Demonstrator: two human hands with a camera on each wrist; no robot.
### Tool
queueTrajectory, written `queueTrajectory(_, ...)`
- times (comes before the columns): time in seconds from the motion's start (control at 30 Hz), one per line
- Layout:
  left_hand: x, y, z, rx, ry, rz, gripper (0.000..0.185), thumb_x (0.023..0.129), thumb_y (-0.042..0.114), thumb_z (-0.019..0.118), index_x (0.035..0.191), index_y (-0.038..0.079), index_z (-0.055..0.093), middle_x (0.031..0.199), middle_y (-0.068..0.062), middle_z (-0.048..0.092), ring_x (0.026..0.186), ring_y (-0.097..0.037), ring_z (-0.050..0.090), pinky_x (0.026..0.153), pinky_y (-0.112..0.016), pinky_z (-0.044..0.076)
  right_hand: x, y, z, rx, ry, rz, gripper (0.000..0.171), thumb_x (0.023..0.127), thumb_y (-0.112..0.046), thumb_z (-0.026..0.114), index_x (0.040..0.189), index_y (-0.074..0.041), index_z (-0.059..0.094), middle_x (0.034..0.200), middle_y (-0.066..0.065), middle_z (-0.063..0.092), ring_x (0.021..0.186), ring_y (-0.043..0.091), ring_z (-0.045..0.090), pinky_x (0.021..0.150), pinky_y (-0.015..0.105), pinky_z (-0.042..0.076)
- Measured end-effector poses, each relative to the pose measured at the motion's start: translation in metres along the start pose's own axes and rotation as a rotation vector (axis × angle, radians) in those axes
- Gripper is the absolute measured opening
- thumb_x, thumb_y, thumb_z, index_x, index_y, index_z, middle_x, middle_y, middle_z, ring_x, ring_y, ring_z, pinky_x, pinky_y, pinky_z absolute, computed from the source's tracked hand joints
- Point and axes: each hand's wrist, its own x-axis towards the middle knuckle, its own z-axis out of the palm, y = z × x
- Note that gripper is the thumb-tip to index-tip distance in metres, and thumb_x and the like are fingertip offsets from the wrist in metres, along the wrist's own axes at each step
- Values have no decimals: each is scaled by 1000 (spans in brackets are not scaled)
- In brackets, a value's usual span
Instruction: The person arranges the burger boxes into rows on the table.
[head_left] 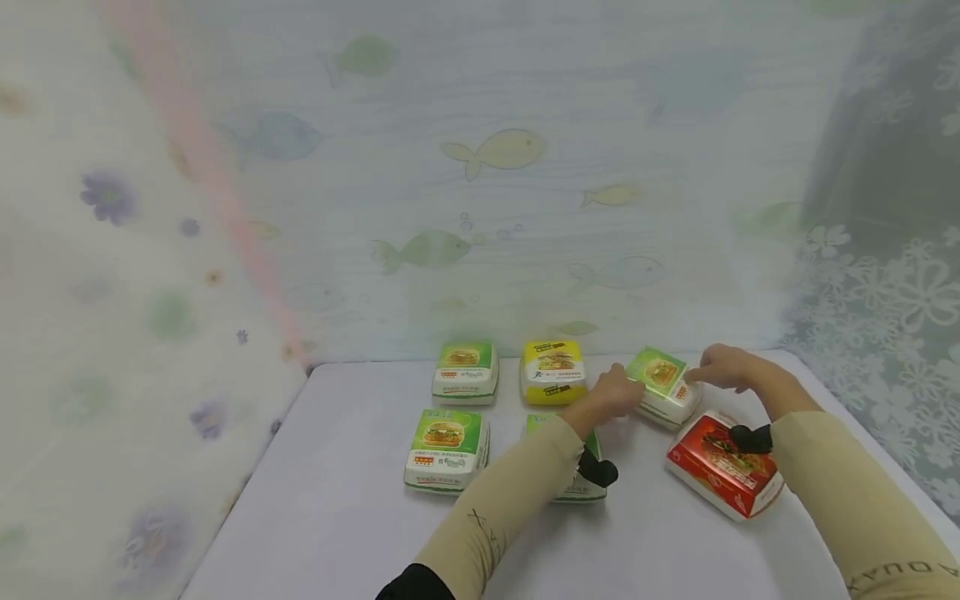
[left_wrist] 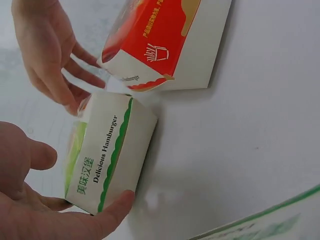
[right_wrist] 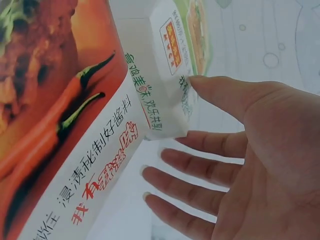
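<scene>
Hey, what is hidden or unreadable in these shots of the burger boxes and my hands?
- Head view: the front middle green box is mostly covered by the left forearm.
- Head view: lid print on the tilted green box is too small to read.
- Right wrist view: the red box is cut off by the frame's left edge.

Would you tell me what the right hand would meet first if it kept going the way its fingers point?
Probably the green burger box: the right hand points leftward at it, thumb tip already on its corner in the right wrist view. Beyond it is the left hand, touching the box's other side.
</scene>
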Motion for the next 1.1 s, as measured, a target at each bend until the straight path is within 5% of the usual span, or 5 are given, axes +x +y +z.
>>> queueTrajectory(0.23, -9, 0, 3, -55, -64, -26, 78, 102, 34, 59, 164, 11, 18, 139, -16, 57, 94, -26, 65, 92, -41, 55, 8, 0, 1, -35, 31, -28, 71, 105, -31, 54, 139, 27, 32, 139, 50, 37, 125, 64, 44, 91, 63, 53)
queueTrajectory(0.53, -22, 0, 8, -120, -138, -1, 84, 100, 25, 63, 163, 5, 11, 128, -18, 58, 106, -28, 62, 99, -44, 53, 13, 0, 6, -28, 12, -49, 64, 106, -27, 51, 135, 27, 37, 134, 49, 43, 120, 62, 50, 89, 61, 54)
queueTrajectory(0.73, -8, 0, -3, 40, -81, 4, 77, 103, 34, 57, 163, 9, 16, 147, -16, 51, 123, -25, 57, 105, -40, 49, 11, -7, 3, -8, -58, -2, 61, 105, -29, 52, 131, 26, 42, 123, 42, 54, 110, 55, 59, 86, 59, 56)
queueTrajectory(0.97, -1, 0, -5, -44, -50, -35, 78, 102, 29, 60, 163, 11, 17, 155, -17, 41, 115, -26, 57, 97, -40, 53, 8, -13, 0, 0, -131, 5, 66, 105, -36, 54, 132, 23, 45, 124, 38, 57, 109, 53, 62, 86, 58, 56)
queueTrajectory(1.1, -8, 2, 2, -111, -49, -72, 81, 100, 26, 64, 162, 7, 16, 153, -18, 41, 111, -29, 59, 91, -40, 57, 6, -9, 2, -24, -112, 10, 82, 102, -44, 59, 139, 25, 35, 138, 46, 43, 118, 57, 55, 88, 58, 56)
